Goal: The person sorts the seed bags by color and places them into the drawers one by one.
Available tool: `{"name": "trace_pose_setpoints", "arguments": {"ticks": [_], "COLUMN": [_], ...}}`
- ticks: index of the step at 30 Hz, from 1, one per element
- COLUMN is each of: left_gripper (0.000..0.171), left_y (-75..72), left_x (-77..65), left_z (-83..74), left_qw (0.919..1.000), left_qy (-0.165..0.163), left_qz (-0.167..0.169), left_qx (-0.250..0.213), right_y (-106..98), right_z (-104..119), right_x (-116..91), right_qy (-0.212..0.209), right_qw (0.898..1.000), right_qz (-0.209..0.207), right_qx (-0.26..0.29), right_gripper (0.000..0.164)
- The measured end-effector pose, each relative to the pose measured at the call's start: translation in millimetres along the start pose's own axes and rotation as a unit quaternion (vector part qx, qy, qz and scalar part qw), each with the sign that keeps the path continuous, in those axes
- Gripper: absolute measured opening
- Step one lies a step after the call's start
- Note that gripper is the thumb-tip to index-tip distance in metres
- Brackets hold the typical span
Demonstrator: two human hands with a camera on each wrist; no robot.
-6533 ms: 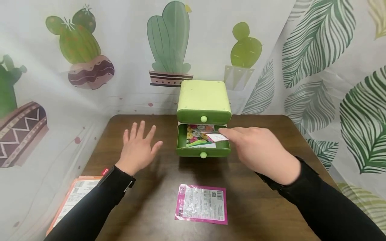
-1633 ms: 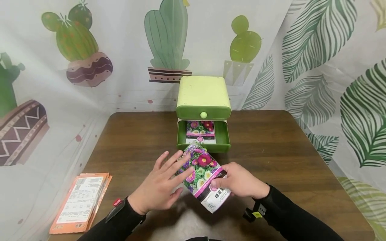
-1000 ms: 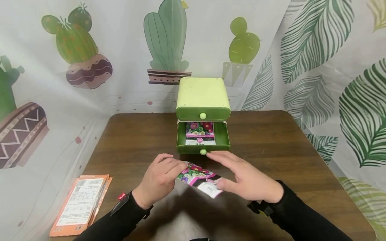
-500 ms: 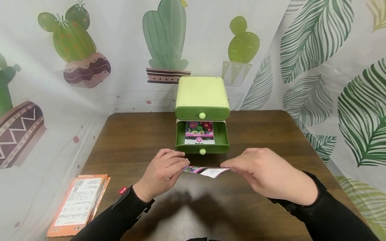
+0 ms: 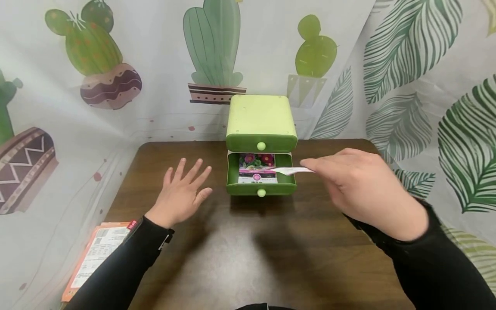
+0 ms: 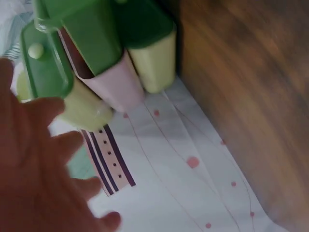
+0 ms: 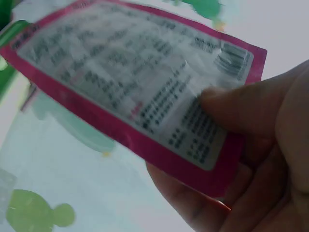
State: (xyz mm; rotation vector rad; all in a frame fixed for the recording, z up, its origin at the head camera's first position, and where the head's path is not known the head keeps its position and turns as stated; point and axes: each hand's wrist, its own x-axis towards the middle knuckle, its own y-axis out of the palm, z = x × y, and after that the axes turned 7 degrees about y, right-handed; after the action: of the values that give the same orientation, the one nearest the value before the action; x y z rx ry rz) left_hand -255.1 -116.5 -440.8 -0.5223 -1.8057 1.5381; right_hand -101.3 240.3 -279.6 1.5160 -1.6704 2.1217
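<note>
Beneath the grip spreads a brown wooden table (image 5: 236, 258); well left of the grip lie white-labelled orange packets (image 5: 97, 247); beyond it hangs cactus-print cloth (image 5: 213, 47); to its right, leaf-print cloth (image 5: 410, 51).

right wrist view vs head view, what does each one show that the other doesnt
Only the right wrist view shows the text-covered face of the held packet with its barcode, and the thumb on it. Only the head view shows the left hand with fingers spread, the flower packet in the open drawer, and the wooden table. Both show the right hand pinching the held packet, and the plant-print backdrop.
</note>
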Motion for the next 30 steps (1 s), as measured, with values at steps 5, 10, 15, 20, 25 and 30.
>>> {"name": "trace_pose_setpoints", "arguments": {"ticks": [5, 10, 15, 20, 25, 30], "left_gripper": [0.074, 0.078, 0.078, 0.080, 0.080, 0.079], "left_y": [0.8, 2.7, 2.4, 4.7, 8.1, 10.1], "left_x": [-1.8, -2.1, -1.4, -2.9, -5.1, -8.1], "left_z": [5.6, 9.0, 15.3, 18.0, 18.3, 19.3], "left_qw": [0.9954, 0.9945, 0.9938, 0.9917, 0.9919, 0.9920], "left_qy": [-0.045, -0.052, -0.065, -0.072, -0.069, -0.066], "left_qz": [0.084, 0.089, 0.090, 0.106, 0.106, 0.106], "left_qx": [-0.007, -0.012, -0.006, -0.008, -0.010, -0.018], "right_y": [50.3, 102.4, 146.2, 173.7, 188.4, 195.4], "right_z": [-3.7, -5.0, -10.2, -19.2, -31.2, -38.6], "right_x": [6.3, 5.1, 1.2, 4.8, 12.1, 14.8], "right_qy": [0.000, 0.011, 0.034, 0.076, 0.122, 0.149], "right_qw": [0.999, 0.992, 0.982, 0.966, 0.947, 0.938], "right_qz": [0.019, 0.075, 0.113, 0.200, 0.270, 0.300], "right_qx": [-0.050, -0.101, -0.151, -0.148, -0.127, -0.089], "right_gripper": [0.043, 0.030, 0.022, 0.018, 0.016, 0.024]}}
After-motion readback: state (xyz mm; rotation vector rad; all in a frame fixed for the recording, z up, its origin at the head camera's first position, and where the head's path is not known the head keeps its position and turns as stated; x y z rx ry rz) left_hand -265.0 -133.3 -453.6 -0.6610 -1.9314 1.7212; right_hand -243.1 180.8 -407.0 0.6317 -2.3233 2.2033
